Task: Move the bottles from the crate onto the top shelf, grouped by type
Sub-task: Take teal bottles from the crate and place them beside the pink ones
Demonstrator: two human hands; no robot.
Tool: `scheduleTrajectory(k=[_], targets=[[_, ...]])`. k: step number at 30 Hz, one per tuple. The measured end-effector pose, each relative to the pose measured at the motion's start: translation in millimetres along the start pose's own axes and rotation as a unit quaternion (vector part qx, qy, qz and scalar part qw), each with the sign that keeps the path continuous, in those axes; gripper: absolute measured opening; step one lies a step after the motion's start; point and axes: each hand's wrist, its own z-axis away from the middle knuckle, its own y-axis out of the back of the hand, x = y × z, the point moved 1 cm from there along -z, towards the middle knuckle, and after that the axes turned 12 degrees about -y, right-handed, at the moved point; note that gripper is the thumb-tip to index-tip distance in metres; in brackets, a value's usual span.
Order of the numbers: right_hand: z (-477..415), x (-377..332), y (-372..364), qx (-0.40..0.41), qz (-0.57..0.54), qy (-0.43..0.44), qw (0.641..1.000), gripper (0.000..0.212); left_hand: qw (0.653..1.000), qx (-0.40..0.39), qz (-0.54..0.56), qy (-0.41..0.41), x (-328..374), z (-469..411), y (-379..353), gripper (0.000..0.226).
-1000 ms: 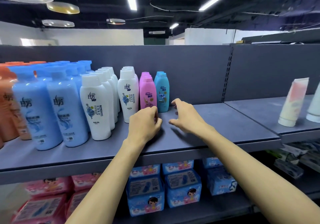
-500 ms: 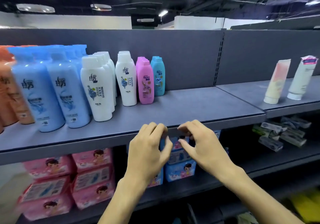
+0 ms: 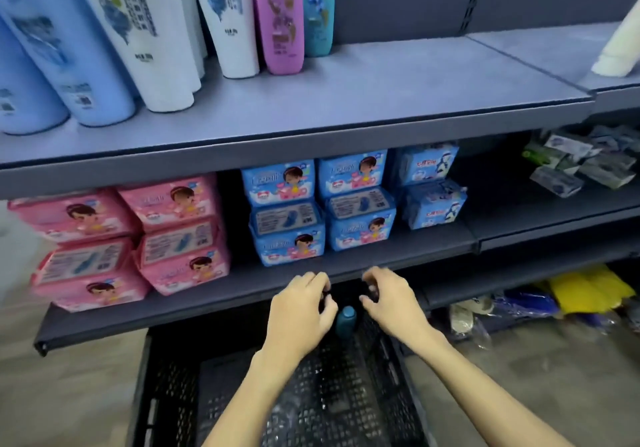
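The left hand (image 3: 299, 311) and right hand (image 3: 393, 303) hover over the black crate (image 3: 173, 387) at 6 o'clock, fingers (image 3: 377, 275) loosely curled and apart, gripping nothing. A teal bottle (image 3: 345, 322) sits in the crate between them. Grouped bottles (image 3: 149, 31) line the top shelf (image 3: 381, 93) at 11 o'clock.

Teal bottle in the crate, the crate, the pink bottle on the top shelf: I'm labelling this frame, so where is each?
teal bottle (image 3: 345, 323), head view, upper body below the cap.
crate (image 3: 169, 394), head view, left mesh wall.
pink bottle (image 3: 282, 20), head view, front label.
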Motion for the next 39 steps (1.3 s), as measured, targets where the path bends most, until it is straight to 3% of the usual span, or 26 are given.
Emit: scheduleTrajectory(k=[6, 15, 20, 23, 26, 31, 39], targets=[[-11, 30, -68, -0.071, 0.002, -0.077, 0.995, 0.035, 0.998, -0.044, -0.002, 0.043, -14, 14, -38, 0.012], [-34, 43, -127, -0.122, 0.015, -0.113, 0.986, 0.044, 0.991, -0.087, 0.003, 0.101, -27, 31, -77, 0.013], [-54, 44, -160, -0.181, -0.012, -0.169, 0.969, 0.067, 0.986, -0.100, 0.009, 0.130, -36, 43, -96, 0.013], [-70, 50, -180, -0.174, -0.051, -0.218, 0.959, 0.074, 0.984, -0.113, 0.013, 0.139, -46, 50, -116, 0.014], [-80, 64, -204, -0.149, -0.038, -0.246, 0.957, 0.067, 0.980, -0.133, 0.009, 0.145, -56, 54, -141, 0.014], [-86, 79, -231, -0.099, -0.055, -0.230, 0.967, 0.038, 0.979, -0.138, 0.029, 0.149, -64, 61, -164, 0.011], [-76, 94, -252, -0.127, -0.067, -0.210, 0.967, 0.045, 0.976, -0.146, 0.043, 0.159, -64, 81, -175, 0.009]])
